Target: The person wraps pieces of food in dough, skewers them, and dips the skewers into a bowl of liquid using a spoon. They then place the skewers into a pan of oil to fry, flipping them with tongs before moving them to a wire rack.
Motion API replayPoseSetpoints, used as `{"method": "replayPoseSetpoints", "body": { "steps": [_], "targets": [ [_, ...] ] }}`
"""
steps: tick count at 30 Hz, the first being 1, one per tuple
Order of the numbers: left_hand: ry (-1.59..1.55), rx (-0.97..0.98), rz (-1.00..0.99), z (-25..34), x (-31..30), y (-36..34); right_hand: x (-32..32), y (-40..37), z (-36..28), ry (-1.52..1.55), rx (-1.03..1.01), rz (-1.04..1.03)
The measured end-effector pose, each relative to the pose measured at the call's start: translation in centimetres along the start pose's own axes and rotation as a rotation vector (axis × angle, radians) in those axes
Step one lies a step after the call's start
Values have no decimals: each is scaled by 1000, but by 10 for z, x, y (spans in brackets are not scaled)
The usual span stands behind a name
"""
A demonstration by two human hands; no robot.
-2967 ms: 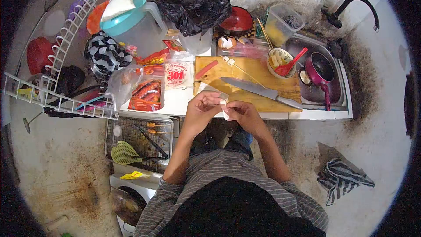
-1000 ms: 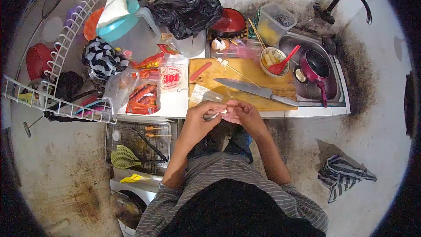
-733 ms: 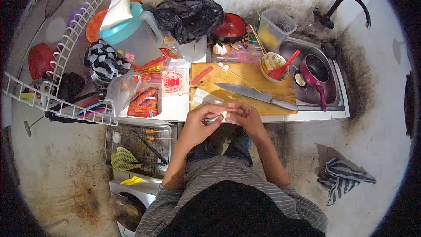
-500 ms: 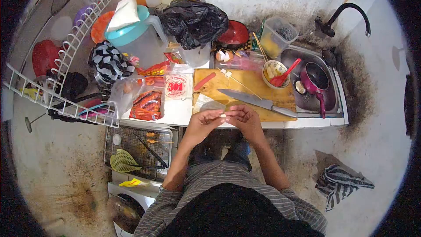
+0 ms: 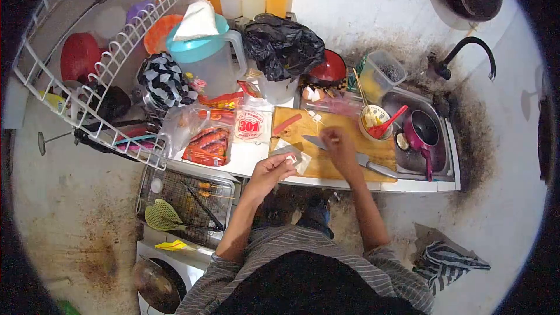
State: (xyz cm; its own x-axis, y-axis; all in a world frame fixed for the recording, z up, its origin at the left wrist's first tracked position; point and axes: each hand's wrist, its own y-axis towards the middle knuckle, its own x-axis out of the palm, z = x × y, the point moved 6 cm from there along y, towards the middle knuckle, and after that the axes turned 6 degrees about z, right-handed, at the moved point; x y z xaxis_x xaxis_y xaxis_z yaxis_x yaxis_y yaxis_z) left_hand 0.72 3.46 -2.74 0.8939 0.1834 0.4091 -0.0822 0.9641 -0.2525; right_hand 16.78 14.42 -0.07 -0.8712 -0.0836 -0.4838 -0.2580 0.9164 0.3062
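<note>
Pinching a small white piece (image 5: 290,159), the left hand (image 5: 273,170) hovers at the board's (image 5: 345,123) near-left corner. The right hand (image 5: 340,146) is over the board above the knife (image 5: 377,167), fingers bunched, grip unclear. The skewer (image 5: 315,116) lies diagonally just beyond it.

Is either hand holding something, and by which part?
The left hand pinches a small white piece between its fingertips. The right hand hovers over the cutting board; whether it grips anything cannot be told.
</note>
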Motion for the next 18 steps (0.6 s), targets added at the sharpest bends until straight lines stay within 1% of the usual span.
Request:
{"method": "replayPoseSetpoints", "body": {
  "steps": [1, 2, 4, 5, 7, 8, 10, 11, 12, 14, 16, 17, 18],
  "targets": [
    [-92, -21, -5, -2, -4, 1, -7, 10, -2, -275, -135, 96],
    [-94, -18, -2, -1, -8, 0, -8, 15, 2, -275, -138, 93],
    [-267, -56, 9, 2, -15, -1, -4, 24, -1, -701, -255, 61],
    [-267, -49, 18, 4, -18, -1, 1, 29, 6, -695, -263, 57],
    [-373, -50, 23, 7, -24, -2, 8, 36, 36, -720, -66, 17],
    [-377, -48, 32, 10, -26, -2, 6, 39, 42, -716, -71, 8],
    [-449, -37, -1, 18, -27, -6, 8, 41, 41, -588, -103, -87],
    [-469, -37, -3, 19, -29, -6, 8, 40, 40, -583, -106, -94],
    [-471, -34, 4, 20, -31, -6, 6, 39, 36, -554, -93, -83],
    [-574, -28, -23, 25, -31, -7, 3, 37, 27, -525, -86, -78],
    [-593, -11, -20, 28, -34, -6, -6, 32, 3, -353, -182, 86],
    [-613, -7, -19, 29, -35, -6, -9, 24, -8, -349, -184, 82],
    [-612, -7, -13, 30, -35, -7, -15, 14, -24, -190, -71, 80]
  ]
}}
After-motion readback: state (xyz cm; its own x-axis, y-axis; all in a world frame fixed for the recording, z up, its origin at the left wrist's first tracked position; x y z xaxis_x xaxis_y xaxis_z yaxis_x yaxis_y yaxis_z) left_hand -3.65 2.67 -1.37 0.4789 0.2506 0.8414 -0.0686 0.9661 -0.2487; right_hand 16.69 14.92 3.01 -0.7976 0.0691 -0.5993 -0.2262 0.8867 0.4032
